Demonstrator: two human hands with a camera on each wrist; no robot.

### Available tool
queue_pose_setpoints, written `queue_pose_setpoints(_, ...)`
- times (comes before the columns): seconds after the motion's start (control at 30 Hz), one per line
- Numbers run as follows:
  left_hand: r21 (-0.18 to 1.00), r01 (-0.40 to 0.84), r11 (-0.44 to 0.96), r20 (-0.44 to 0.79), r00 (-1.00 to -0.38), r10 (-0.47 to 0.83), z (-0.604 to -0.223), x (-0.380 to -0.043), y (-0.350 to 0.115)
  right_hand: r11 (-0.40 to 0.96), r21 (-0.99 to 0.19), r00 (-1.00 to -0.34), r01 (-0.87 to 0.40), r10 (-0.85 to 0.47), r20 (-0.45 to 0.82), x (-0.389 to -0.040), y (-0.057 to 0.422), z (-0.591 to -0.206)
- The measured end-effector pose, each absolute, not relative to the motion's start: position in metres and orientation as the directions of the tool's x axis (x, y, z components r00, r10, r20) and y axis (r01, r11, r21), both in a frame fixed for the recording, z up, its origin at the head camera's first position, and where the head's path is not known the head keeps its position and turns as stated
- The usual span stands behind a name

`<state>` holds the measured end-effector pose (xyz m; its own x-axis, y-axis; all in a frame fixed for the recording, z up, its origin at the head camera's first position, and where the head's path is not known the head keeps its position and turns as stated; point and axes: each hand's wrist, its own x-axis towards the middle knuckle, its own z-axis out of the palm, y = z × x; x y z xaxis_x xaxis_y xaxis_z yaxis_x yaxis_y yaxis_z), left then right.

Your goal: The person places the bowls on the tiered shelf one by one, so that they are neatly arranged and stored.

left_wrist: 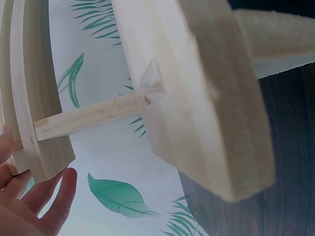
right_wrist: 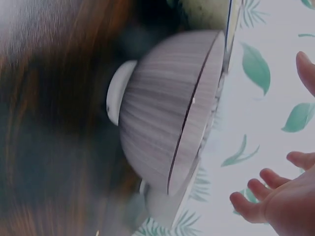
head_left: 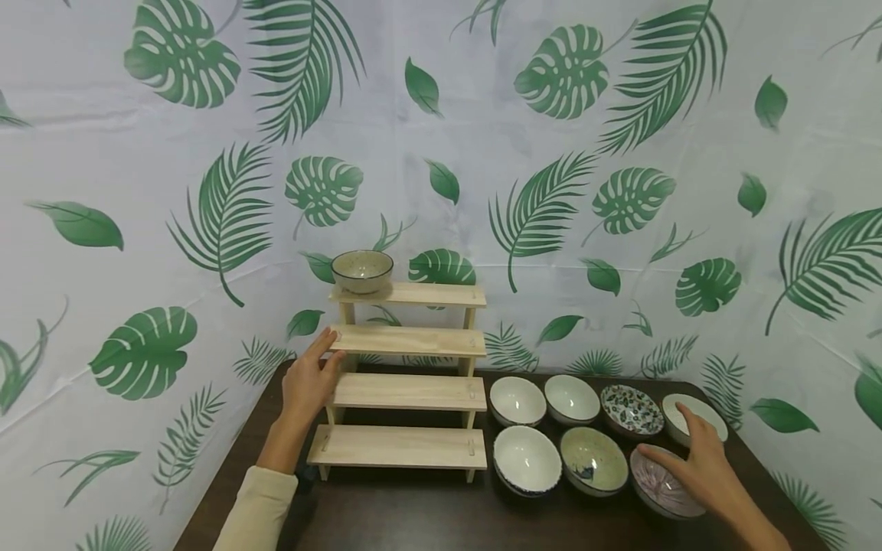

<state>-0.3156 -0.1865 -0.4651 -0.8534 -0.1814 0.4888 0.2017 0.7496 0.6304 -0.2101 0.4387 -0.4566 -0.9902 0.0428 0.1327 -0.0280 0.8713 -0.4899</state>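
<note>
A four-step wooden shelf rack [head_left: 408, 390] stands on the dark table. My left hand [head_left: 310, 376] grips the left end of its second-highest shelf; in the left wrist view the fingers [left_wrist: 60, 206] wrap that plank's end. On the right, my right hand [head_left: 710, 467] hovers with fingers spread over the purple striped bowl [head_left: 664, 486], holding nothing. That bowl [right_wrist: 167, 103] sits upright on its white foot in the right wrist view, apart from the fingers [right_wrist: 251, 209]. Behind it, a white bowl [head_left: 710, 417] is partly covered by my hand.
A cream bowl with a dark rim [head_left: 362, 269] stands on the top shelf's left end. Beside the rack are two rows of bowls, among them a floral one [head_left: 632, 409], a greenish one [head_left: 594, 458] and a white one [head_left: 527, 458]. Leaf-printed cloth [head_left: 441, 138] hangs behind.
</note>
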Motion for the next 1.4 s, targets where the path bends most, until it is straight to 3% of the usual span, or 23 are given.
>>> queue_pose_setpoints(0.77, 0.639, 0.189, 0.745, 0.463, -0.869, -0.177, -0.465, -0.317, -0.188, 0.874, -0.486, -0.936, -0.01, 0.163, 0.312, -0.234, 0.483, -0.461)
queue_pose_setpoints(1.4, 0.639, 0.181, 0.748, 0.452, -0.875, -0.175, -0.465, -0.318, -0.189, 0.874, -0.465, -0.959, 0.141, 0.238, 0.156, -0.249, 0.512, -0.482)
